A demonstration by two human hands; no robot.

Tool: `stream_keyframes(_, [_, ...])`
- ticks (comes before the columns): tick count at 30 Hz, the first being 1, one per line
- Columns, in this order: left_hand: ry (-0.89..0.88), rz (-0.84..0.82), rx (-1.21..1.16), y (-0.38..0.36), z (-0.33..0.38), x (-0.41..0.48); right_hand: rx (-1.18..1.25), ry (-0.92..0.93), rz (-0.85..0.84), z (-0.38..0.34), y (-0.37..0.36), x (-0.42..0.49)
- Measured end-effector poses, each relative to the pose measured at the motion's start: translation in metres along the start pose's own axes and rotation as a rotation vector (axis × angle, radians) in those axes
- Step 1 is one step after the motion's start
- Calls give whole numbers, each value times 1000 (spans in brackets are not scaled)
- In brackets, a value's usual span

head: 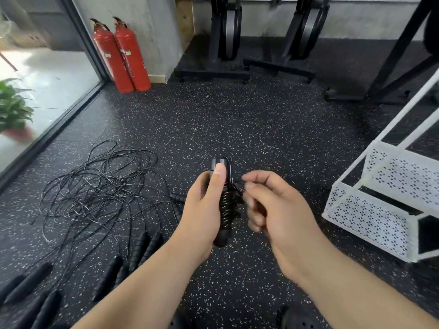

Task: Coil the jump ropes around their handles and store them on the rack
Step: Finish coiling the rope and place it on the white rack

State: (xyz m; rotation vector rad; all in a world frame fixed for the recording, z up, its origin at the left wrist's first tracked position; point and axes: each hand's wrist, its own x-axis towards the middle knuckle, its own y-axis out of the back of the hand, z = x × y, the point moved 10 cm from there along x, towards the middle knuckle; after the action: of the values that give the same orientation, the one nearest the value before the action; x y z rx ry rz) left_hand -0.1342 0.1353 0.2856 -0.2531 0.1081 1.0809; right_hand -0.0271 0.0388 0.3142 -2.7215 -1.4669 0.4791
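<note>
The likeliest slip is the rope point(227, 207) springing loose: its last turn is only pinched in the fingertips of the right hand point(275, 210), and if that pinch slackens before the end is tucked, the coils could unwind down the handles point(225, 162). The left hand point(202, 210) has its grip clenched round those handles, thumb pressed near their top, so the bundle stands upright in the fist, above the floor point(237, 127) and not yet on the white rack point(370, 214) to the right.
</note>
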Motion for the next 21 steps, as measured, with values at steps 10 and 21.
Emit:
stream_keyframes(10, [128,-148,50,-28,-9,-9,-55,-1,205,1,43,27])
stream_keyframes(21, [-196,-142,345,-44,10,-21,208,-105,264,10,45,14])
